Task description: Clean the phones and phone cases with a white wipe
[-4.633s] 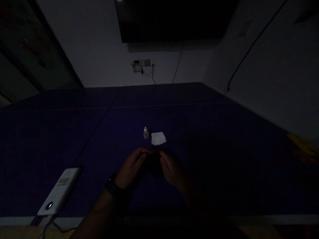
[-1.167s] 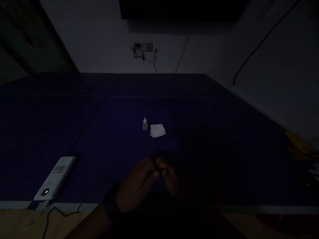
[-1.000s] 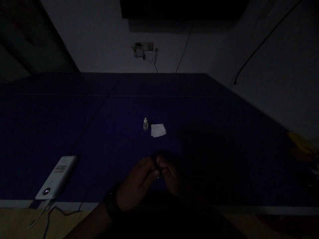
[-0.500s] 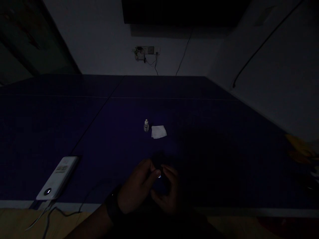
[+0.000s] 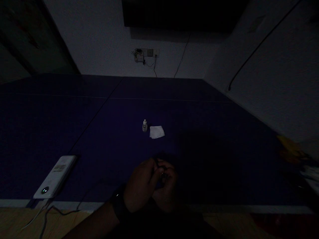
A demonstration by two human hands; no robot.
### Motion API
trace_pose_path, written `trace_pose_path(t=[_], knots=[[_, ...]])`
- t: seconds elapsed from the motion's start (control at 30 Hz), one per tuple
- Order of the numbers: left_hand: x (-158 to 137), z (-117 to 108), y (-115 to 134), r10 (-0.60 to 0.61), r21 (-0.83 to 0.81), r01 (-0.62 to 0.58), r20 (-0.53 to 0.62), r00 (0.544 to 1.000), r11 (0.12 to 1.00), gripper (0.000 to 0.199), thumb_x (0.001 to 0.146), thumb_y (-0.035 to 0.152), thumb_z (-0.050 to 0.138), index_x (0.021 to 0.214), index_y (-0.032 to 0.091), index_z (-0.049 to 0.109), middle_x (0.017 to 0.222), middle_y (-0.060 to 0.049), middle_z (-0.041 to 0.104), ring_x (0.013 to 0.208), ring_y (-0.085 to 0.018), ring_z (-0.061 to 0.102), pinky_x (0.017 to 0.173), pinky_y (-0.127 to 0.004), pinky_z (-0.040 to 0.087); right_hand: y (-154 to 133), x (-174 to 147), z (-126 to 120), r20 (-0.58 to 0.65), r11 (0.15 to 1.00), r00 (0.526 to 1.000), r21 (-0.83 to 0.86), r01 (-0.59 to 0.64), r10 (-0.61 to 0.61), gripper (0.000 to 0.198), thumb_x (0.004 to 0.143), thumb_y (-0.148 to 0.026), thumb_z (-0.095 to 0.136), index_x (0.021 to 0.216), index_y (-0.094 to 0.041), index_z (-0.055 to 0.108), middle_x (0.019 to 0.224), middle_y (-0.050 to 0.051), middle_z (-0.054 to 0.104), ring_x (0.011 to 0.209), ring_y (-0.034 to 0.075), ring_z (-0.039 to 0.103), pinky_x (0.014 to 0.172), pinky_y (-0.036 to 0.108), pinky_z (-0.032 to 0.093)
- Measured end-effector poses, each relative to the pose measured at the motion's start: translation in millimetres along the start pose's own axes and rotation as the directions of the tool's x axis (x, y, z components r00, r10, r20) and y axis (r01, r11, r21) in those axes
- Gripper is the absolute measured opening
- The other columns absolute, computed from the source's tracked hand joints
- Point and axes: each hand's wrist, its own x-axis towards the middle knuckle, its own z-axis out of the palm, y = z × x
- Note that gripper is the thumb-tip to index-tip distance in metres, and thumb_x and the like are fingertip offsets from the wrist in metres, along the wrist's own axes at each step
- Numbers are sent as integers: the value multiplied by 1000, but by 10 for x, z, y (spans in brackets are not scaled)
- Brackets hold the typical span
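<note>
"So, taking the left hand (image 5: 141, 186) and the right hand (image 5: 168, 191) as the centre of the clock, what are you seeing?"

"At nine o'clock, a white device (image 5: 55, 176) is lying on the dark blue table (image 5: 104, 132), its round display (image 5: 45, 190) glowing. Next, a black watch (image 5: 120, 204) is sitting just behind the left hand, which is curling inward, nearly closed, its thumb pressing on something."

"And beyond the hands?"

"A little before twelve, a small bottle (image 5: 145, 127) is standing upright; just beside it, at twelve, a white square (image 5: 157, 132) of cloth or paper is lying. No hand is touching them."

"What is the thumb pressing?"

"A small dark thing (image 5: 162, 176), at the very centre, between both hands. It is showing a faint glint, but the light is too poor for naming it. The right hand is also curling around it, its fingers bent closed. Towards three o'clock, a yellow thing (image 5: 289, 146) is lying."

"How far is the work going?"

"I am judging it begun, not finished: both hands are holding the small dark thing; its release is left."
</note>
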Motion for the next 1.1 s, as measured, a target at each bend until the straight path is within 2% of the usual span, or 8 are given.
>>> trace_pose_path(t=[0.1,0.27,0.5,0.67,0.77,0.9,1.03,1.1], knots=[[22,-18,31,16,69,-18,29,999,997,32,103,42,39,83,22,51,81,-4,62,77,-20,58,65,-32,39,-20,18,-11,-9,1000,1000,-12,12,-12,49,81,-22,73,119,-29,43,119,10,53,110,27,58,85,43,55],[56,-65,43,56,166,-59,22,998,984,31,104,40,36,84,22,51,79,-3,61,72,-19,57,62,-31,38,19,8,-37,83,999,995,-23,-49,51,57,80,-24,74,127,-28,42,124,12,51,108,27,59,85,43,54],[66,-43,37,91,187,-97,43,995,977,30,105,38,35,88,21,54,83,-4,63,74,-19,60,64,-32,42,-18,65,-111,119,993,988,56,-103,96,54,74,-25,80,114,-27,45,124,11,52,117,29,57,87,41,53],[152,-87,23,86,222,-84,-1,996,971,34,104,43,35,83,22,52,76,-2,60,67,-18,55,62,-31,42,12,74,-176,128,996,990,55,-71,64,61,68,-24,82,111,-28,39,141,13,46,126,33,53,94,47,51],[220,-145,-16,96,139,-95,1,995,986,39,105,46,33,80,22,52,77,-2,58,71,-18,55,66,-32,44,84,90,-180,99,996,994,64,-63,56,68,70,-26,79,122,-29,35,147,15,39,133,34,47,102,53,47],[257,-180,-94,85,-156,-84,0,996,984,36,104,44,35,92,20,59,96,-6,61,91,-20,58,83,-38,49,198,44,-191,158,979,968,21,-202,196,67,78,-31,73,135,-25,37,137,15,45,127,31,51,103,49,49],[228,-130,-212,95,-490,-29,112,989,871,31,103,44,40,116,23,57,129,-11,58,121,-24,54,102,-44,44,353,-92,-182,190,951,932,-37,-306,307,62,90,-34,63,145,-25,35,138,14,51,129,29,52,106,47,47],[210,-93,-286,123,-548,-19,154,980,836,33,101,51,43,112,23,54,133,-11,56,126,-26,50,105,-45,42,431,-143,-160,164,953,939,-36,-301,303,58,93,-37,58,146,-25,36,140,13,52,132,29,51,108,48,46]])
